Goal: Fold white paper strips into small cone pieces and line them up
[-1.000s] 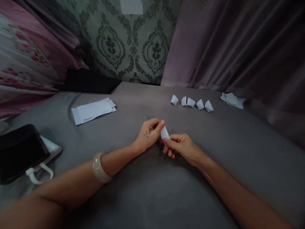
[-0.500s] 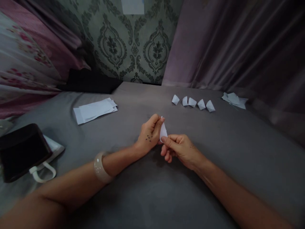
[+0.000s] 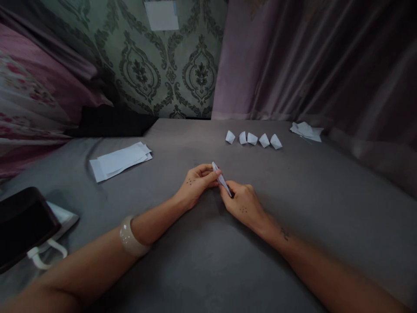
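A small folded white paper point(image 3: 223, 180) is held between my two hands, seen nearly edge-on and slanting down to the right. My left hand point(image 3: 198, 182) pinches its upper end, thumb on the near face. At the lower end my right hand point(image 3: 243, 202) grips it, with most of its fingers hidden behind the paper and the hand. Beyond them stands a row of several folded white paper pieces point(image 3: 252, 139), angular and faceted. To the left lies a stack of white paper strips point(image 3: 120, 161).
Loose paper scraps point(image 3: 306, 131) lie at the far right of the grey sheet point(image 3: 202, 261). A dark-screened device point(image 3: 28, 226) on a white stand is at the left edge. Black cloth point(image 3: 112, 121) lies at the back left, and curtains point(image 3: 273, 61) hang behind.
The folded paper has turned from showing its face to nearly edge-on. My left hand's fingers have extended, and my right hand has rolled over. The view has shifted slightly right.
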`<state>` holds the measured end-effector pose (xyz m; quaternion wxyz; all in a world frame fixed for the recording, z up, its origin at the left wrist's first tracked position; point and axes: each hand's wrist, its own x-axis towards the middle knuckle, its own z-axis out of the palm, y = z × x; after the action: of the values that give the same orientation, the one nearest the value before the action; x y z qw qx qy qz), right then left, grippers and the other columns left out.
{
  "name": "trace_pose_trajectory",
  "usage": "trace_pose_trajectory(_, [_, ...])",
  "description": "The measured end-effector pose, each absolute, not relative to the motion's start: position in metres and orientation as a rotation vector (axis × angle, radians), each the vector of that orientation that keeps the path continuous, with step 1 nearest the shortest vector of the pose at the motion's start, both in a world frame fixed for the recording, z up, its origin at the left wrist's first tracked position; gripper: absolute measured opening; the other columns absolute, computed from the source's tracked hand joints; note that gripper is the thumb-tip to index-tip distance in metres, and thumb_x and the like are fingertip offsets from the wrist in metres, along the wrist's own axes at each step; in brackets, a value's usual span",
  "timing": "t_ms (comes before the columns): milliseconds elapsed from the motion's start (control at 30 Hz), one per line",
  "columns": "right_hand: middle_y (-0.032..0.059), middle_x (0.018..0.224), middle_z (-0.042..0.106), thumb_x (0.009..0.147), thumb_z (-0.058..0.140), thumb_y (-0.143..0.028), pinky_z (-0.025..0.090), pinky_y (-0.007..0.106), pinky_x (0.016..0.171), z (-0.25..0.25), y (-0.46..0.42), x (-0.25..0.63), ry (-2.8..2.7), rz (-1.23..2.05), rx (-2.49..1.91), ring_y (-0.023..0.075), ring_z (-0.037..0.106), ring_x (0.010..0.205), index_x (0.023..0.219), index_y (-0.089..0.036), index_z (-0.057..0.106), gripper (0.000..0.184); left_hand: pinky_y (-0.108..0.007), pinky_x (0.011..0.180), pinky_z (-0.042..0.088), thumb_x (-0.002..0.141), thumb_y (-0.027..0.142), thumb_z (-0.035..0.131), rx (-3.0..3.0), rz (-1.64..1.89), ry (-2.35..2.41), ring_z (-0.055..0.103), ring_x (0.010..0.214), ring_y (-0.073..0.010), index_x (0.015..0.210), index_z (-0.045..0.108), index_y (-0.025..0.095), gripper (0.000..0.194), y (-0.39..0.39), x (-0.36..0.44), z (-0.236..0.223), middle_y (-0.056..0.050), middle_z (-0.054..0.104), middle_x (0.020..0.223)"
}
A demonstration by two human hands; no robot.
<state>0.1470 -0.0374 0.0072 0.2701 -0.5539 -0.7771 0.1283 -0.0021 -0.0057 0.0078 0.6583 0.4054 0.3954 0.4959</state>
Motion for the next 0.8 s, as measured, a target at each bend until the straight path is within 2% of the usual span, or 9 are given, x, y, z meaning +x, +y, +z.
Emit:
trace_pose_trajectory(100, [0.0009, 0.056, 0.062, 0.090, 0.048, -0.037, 0.034, 0.025, 0.049, 0.008, -0.035, 0.149, -1.993, 0.554, -1.438, 0.0114, 0.053, 0.046, 0.084, -0.018, 0.069, 0.029, -0.031, 0.078, 0.052, 0.070, 0.028, 0.076, 0.910, 1.122, 0.873, 0.064, 0.078, -0.0146, 0.093, 0.066, 0.012, 0.030, -0.004, -0.004, 0.007, -0.005, 0.067, 0.083])
trace_pose_trajectory(233, [0.0009, 0.057, 0.064, 0.089, 0.048, -0.045, 0.039, 0.022, 0.045, 0.005, -0.029, 0.154, -1.802, 0.980, -1.381, 0.0105, 0.055, 0.044, 0.090, -0.016, 0.068, 0.035, -0.033, 0.084, 0.050, 0.073, 0.031, 0.073, 0.976, 1.103, 0.834, 0.064, 0.085, -0.0171, 0.095, 0.069, 0.013, 0.028, -0.004, -0.006, 0.008, -0.007, 0.069, 0.091])
trace_pose_trajectory(333, [0.0024, 0.060, 0.066, 0.089, 0.048, -0.046, 0.039, 0.020, 0.040, 0.001, -0.027, 0.156, -1.688, 1.174, -1.355, 0.0090, 0.054, 0.041, 0.084, -0.015, 0.066, 0.036, -0.034, 0.085, 0.049, 0.075, 0.031, 0.070, 1.010, 1.090, 0.875, 0.065, 0.086, -0.0183, 0.100, 0.069, 0.013, 0.030, -0.005, -0.007, 0.007, -0.009, 0.071, 0.093])
trace_pose_trajectory(467, [0.0032, 0.060, 0.066, 0.089, 0.047, -0.044, 0.038, 0.018, 0.039, 0.000, -0.026, 0.156, -1.689, 1.188, -1.357, 0.0075, 0.053, 0.040, 0.072, -0.015, 0.062, 0.037, -0.033, 0.083, 0.048, 0.079, 0.031, 0.065, 1.077, 1.076, 0.942, 0.065, 0.087, -0.0184, 0.106, 0.069, 0.014, 0.033, -0.007, -0.007, 0.004, -0.010, 0.071, 0.098])
trace_pose_trajectory(633, [0.0025, 0.059, 0.066, 0.088, 0.050, -0.042, 0.038, 0.018, 0.038, 0.002, -0.027, 0.153, -1.673, 1.179, -1.370, 0.0073, 0.053, 0.039, 0.074, -0.015, 0.063, 0.033, -0.028, 0.074, 0.048, 0.079, 0.032, 0.064, 1.178, 1.058, 0.984, 0.063, 0.079, -0.0158, 0.105, 0.068, 0.013, 0.032, -0.011, -0.004, 0.003, -0.009, 0.071, 0.098])
trace_pose_trajectory(700, [0.0033, 0.061, 0.066, 0.087, 0.050, -0.043, 0.038, 0.018, 0.038, 0.001, -0.026, 0.153, -1.665, 1.179, -1.370, 0.0073, 0.054, 0.040, 0.071, -0.015, 0.063, 0.035, -0.026, 0.067, 0.047, 0.078, 0.032, 0.066, 1.211, 1.041, 1.011, 0.062, 0.074, -0.0143, 0.105, 0.067, 0.012, 0.033, -0.012, -0.003, 0.004, -0.008, 0.071, 0.093])
trace_pose_trajectory(800, [0.0047, 0.070, 0.069, 0.086, 0.052, -0.041, 0.038, 0.017, 0.038, 0.000, -0.024, 0.153, -1.619, 1.243, -1.346, 0.0077, 0.056, 0.044, 0.078, -0.015, 0.064, 0.030, -0.023, 0.059, 0.042, 0.076, 0.032, 0.066, 1.250, 1.027, 1.061, 0.058, 0.066, -0.0117, 0.100, 0.068, 0.013, 0.031, -0.011, -0.003, 0.004, -0.005, 0.069, 0.083])
